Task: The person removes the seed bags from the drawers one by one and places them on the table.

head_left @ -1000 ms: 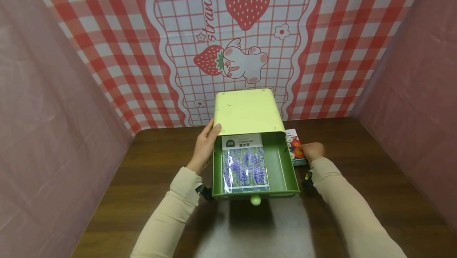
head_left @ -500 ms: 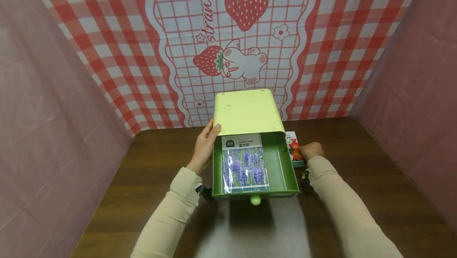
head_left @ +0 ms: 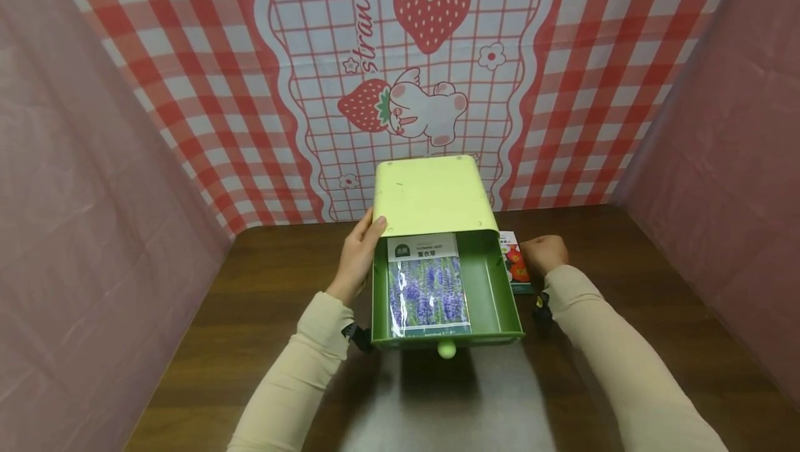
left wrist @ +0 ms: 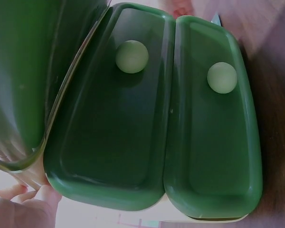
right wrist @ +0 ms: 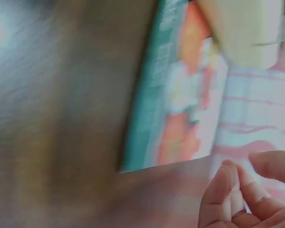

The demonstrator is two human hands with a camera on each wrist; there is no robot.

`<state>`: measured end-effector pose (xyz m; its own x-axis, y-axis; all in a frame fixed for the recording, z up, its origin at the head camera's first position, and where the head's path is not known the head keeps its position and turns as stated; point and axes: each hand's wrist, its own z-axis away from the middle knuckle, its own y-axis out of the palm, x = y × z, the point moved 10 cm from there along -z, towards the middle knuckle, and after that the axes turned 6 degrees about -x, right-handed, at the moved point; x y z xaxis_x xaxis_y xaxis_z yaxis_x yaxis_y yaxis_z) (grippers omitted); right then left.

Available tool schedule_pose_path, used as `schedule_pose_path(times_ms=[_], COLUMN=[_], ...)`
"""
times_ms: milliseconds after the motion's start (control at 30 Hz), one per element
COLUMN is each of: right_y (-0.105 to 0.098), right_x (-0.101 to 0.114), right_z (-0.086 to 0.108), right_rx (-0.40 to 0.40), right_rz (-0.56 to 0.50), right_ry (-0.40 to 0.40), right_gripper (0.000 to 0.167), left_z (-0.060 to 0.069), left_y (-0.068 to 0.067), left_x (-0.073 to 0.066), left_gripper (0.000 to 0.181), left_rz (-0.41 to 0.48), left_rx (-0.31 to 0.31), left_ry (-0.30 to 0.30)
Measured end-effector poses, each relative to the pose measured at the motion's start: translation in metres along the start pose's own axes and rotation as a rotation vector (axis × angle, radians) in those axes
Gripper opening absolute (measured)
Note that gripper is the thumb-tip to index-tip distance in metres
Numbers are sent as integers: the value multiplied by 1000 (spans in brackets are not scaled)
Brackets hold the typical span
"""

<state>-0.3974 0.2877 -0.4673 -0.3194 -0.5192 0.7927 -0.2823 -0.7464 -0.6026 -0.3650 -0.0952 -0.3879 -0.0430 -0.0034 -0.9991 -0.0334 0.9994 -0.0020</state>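
Note:
A light-green drawer box [head_left: 431, 195] has its green top drawer [head_left: 484, 292] pulled out, with a lavender seed packet [head_left: 430, 292] lying in its left part. My left hand [head_left: 357, 257] grips the box's left side, thumb on the top edge; its fingers [left wrist: 26, 204] show at the lower left of the left wrist view. Right of the box lies a red-flower seed packet [head_left: 516, 263], partly hidden by the box. My right hand [head_left: 546, 253] is just beside this packet; in the right wrist view its fingers [right wrist: 218, 187] are bent, thumb apart, holding nothing.
Two closed drawer fronts with round knobs [left wrist: 132, 57] [left wrist: 222, 78] show in the left wrist view. The box stands on a dark wooden table [head_left: 275, 299], before a red-checked strawberry cloth [head_left: 431, 70]. Pink cloth [head_left: 94, 195] hangs at both sides.
The red-flower packet has shifted slightly toward the front. My right hand has come off it, its fingers now raised beside its right edge. My left hand and the box stay put.

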Motion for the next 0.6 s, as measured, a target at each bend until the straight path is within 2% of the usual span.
schedule_pose_path(times_ms=[100, 167, 233, 367, 600], right_y=[-5, -11, -20, -36, -52], right_x=[27, 52, 80, 121, 163], right_z=[8, 16, 27, 54, 110], right_rx=[34, 59, 66, 77, 80], right_rz=[-129, -163, -113, -47, -6], right_ry=[-83, -170, -284, -436, -599], right_gripper=[36, 37, 39, 37, 34], left_z=[-2, -2, -1, -1, -2], left_y=[0, 0, 0, 0, 0], left_x=[3, 3, 2, 2, 3], left_gripper=[66, 65, 65, 65, 66], left_rz=[3, 4, 6, 10, 15], left_rx=[-12, -15, -11, -6, -14], left_ry=[9, 10, 7, 11, 18])
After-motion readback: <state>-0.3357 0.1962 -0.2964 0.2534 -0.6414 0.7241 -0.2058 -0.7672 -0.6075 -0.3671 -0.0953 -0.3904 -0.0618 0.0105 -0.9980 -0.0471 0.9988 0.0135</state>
